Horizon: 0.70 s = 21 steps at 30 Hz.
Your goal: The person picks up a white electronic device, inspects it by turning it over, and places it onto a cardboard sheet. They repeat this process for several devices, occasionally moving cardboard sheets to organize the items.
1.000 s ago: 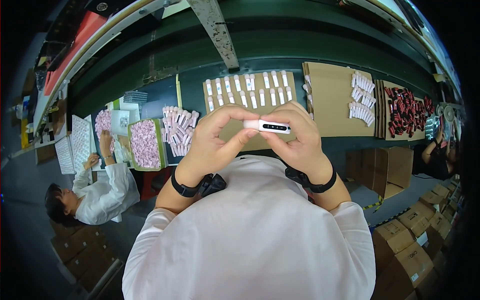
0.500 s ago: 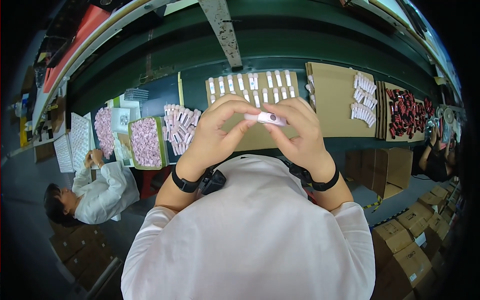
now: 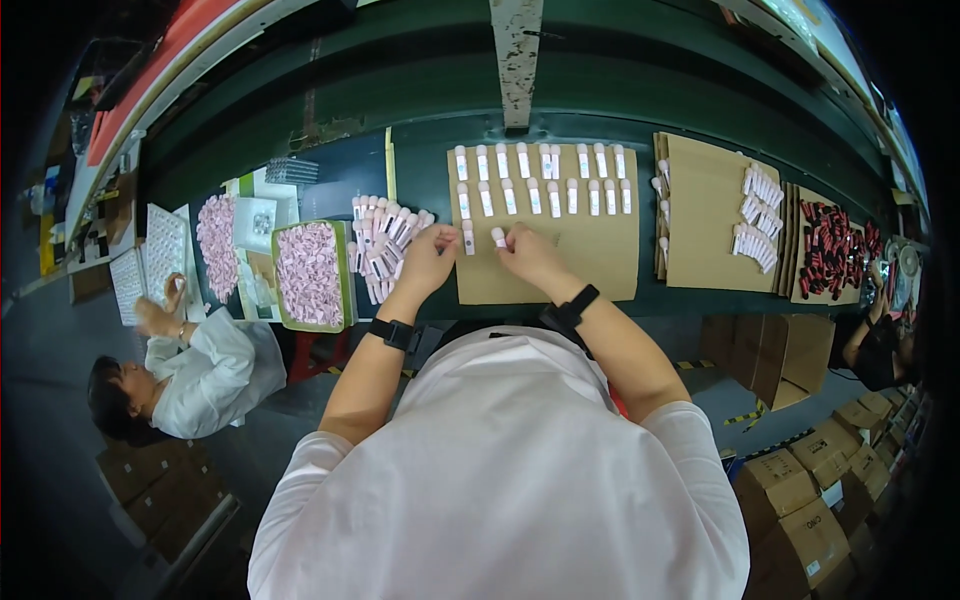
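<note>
Between the fingertips of my right hand (image 3: 534, 256) is a small cosmetic tube (image 3: 499, 238) with a pale pink cap, held over the cardboard sheet (image 3: 590, 265). My left hand (image 3: 429, 258) is at the sheet's left edge, beside a heap of similar tubes (image 3: 375, 240); its fingers are curled together, and whatever they may hold is hidden. Two rows of tubes (image 3: 508, 196) lie side by side on the upper part of the sheet, caps pointing away from me. One more tube (image 3: 468, 238) lies below them at the left, between my hands.
To the left are a green-rimmed tub (image 3: 347, 285) of small pink pieces and a person in white (image 3: 215, 380) at the same bench. Stacked cardboard sheets (image 3: 695, 250) with more tubes lie right, then red-and-black pieces (image 3: 828, 250). An open carton (image 3: 765, 360) stands below.
My hands have come down and apart from the tube held between them. A tube now lies at the left below the rows, and my right hand holds one over the cardboard.
</note>
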Tool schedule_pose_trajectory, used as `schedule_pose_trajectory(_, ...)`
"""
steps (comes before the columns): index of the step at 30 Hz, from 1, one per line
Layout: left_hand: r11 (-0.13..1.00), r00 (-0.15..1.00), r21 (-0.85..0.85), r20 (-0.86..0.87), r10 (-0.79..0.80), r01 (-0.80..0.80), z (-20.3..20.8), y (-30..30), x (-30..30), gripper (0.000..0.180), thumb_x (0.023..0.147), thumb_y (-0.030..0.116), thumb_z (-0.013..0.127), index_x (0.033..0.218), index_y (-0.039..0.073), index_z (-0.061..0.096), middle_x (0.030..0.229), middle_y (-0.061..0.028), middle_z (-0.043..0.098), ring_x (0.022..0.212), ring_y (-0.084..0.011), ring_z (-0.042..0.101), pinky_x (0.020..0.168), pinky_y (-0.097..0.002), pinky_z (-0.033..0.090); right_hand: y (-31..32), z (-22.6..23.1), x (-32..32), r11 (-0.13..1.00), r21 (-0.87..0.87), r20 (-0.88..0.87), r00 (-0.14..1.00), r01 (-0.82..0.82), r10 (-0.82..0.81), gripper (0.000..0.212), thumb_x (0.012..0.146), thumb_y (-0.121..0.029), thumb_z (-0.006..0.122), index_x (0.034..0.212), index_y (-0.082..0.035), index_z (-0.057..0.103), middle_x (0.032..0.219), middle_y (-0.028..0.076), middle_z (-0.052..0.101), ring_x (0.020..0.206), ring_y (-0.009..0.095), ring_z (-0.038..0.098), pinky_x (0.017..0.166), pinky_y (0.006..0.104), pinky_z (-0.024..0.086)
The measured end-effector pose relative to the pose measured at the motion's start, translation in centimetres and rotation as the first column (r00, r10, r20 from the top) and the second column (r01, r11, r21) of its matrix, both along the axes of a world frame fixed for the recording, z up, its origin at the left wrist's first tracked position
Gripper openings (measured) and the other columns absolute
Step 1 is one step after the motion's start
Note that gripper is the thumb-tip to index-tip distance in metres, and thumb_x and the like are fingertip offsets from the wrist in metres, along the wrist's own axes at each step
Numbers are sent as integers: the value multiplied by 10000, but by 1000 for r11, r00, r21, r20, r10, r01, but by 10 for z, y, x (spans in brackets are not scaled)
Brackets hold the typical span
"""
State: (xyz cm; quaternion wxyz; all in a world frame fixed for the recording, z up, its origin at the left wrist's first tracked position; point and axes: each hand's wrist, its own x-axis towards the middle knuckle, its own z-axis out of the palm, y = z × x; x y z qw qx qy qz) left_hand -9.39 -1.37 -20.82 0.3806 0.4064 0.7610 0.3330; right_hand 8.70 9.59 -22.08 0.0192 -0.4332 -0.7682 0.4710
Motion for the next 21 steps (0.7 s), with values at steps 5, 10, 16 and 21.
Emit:
schedule_pose_trajectory(5, 999, 1000, -35, 25, 12, -11, -21, -12, -3, 196, 843, 66, 645, 1016, -25, 624, 954, -148, 669, 848, -223, 666, 746, -307, 525, -3, -26, -26, 999, 33, 136, 991, 14, -18, 290, 835, -285, 634, 872, 3, 629, 831, 224, 669, 779, 399, 650, 703, 485, 514)
schedule_pose_trajectory(10, 999, 995, 32, 94, -28, 25, -40, -8, -3, 193, 842, 70, 643, 1011, -22, 622, 929, -148, 667, 813, -231, 667, 730, -307, 528, -4, -32, -31, 994, 80, 184, 979, 70, -84, 319, 839, -305, 626, 873, 12, 644, 841, 233, 666, 788, 398, 649, 707, 486, 514)
schedule_pose_trajectory(16, 999, 990, 21, 130, -47, 44, -54, 3, -3, 203, 838, 68, 645, 1021, -17, 616, 892, -143, 659, 806, -237, 666, 725, -311, 528, 1, -32, -17, 991, 94, 150, 983, 94, -107, 319, 849, -314, 624, 902, -2, 657, 834, 234, 665, 800, 396, 649, 708, 480, 515)
schedule_pose_trajectory(21, 998, 1000, 60, 15, -13, 13, -62, 1, -15, 164, 842, 62, 643, 979, -20, 608, 847, -124, 652, 748, -206, 646, 675, -303, 518, 53, -17, 33, 931, 166, -44, 946, 325, -322, 248, 867, -267, 610, 904, -23, 634, 843, 203, 678, 822, 393, 655, 707, 467, 521)
